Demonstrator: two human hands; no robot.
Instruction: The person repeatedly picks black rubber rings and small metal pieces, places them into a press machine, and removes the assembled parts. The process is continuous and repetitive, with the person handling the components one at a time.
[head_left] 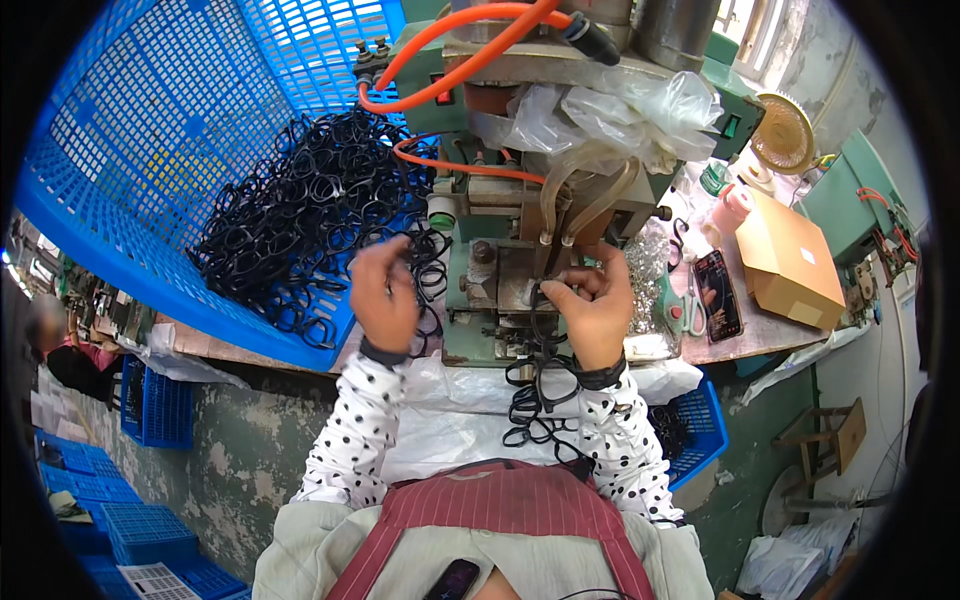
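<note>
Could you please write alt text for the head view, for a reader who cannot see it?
A person's right hand holds a black loop at a green bench machine, while the left hand reaches into a pile of black loops in a tilted blue crate. Scissors and a cardboard box lie to the right.

Blue plastic lattice crate (150, 130) at the bench's left end, heaped with thin black rubber loops (300, 220). Green-painted metal press machine (500, 270) mid-bench, bright orange hose (460, 60) looping over its top, clear plastic sheeting (610, 115) draped on it. Plain brown cardboard box (790, 260) at the bench's right edge, small beige round fan (782, 135) behind it. Long white sleeves with black polka dots (350, 440). Dark red apron with fine pinstripes (490, 520). Smaller blue crates (100, 500) on the floor, lower left.
</note>
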